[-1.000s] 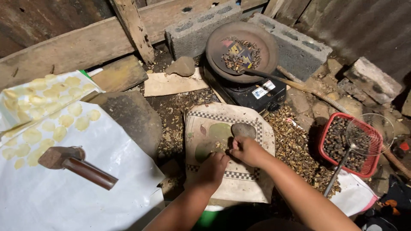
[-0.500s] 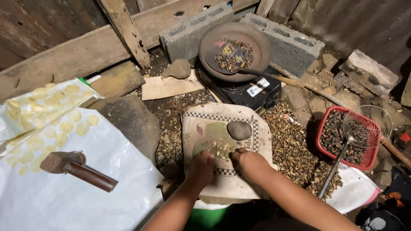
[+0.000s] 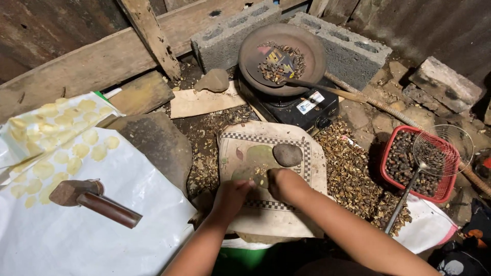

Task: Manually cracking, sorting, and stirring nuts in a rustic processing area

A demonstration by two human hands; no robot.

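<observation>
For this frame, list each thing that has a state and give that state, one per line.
Left hand: empty, fingers curled on the checker-edged cloth.
Right hand: fingers down on small nut pieces, hold unclear.
Rounded grey stone: lying free on the cloth.
Dark round pan: on black stove, holding nuts.
Red plastic basket: filled with dark nuts.
Wire skimmer: resting over the basket.
Wooden-handled hammer: lying on white sheet.

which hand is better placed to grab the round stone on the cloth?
Right, probably. The right hand lies just below the round stone on the checkered cloth. The left hand sits further off, over the small bits.
</observation>
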